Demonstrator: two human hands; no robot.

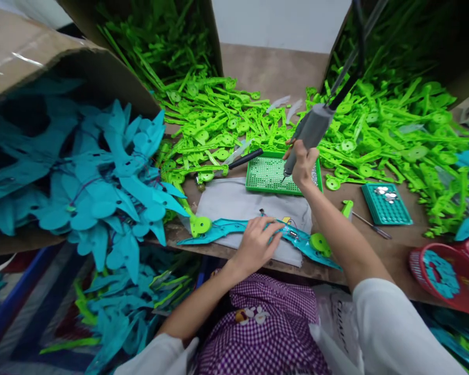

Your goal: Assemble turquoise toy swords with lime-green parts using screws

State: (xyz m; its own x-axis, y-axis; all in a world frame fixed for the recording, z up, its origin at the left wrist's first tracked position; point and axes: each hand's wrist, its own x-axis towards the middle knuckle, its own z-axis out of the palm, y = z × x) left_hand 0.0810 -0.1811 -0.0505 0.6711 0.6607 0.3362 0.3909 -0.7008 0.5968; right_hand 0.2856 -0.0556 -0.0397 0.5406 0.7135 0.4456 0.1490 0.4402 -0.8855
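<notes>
A long curved blue plastic part (224,229) lies across a whitish cloth (219,198) at the table's near edge. My left hand (258,242) lies over its middle, fingers bent around it. Small wires and a metal component show just right of my fingers, and lime-green discs (200,225) sit near both ends. In my right hand (305,166) is a grey electric screwdriver (316,125), gripped upright and tilted, its cord running up. Its bit points down over a green perforated tray (248,182) holding small metal screws, apart from the blue part.
Lime-green plastic parts (219,125) are heaped across the back. Blue parts (121,172) spill from a carton (113,73) at left. A black-handled tool (245,158), a thin screwdriver (375,227), a teal tray (398,216) and a red basket (416,265) stand around.
</notes>
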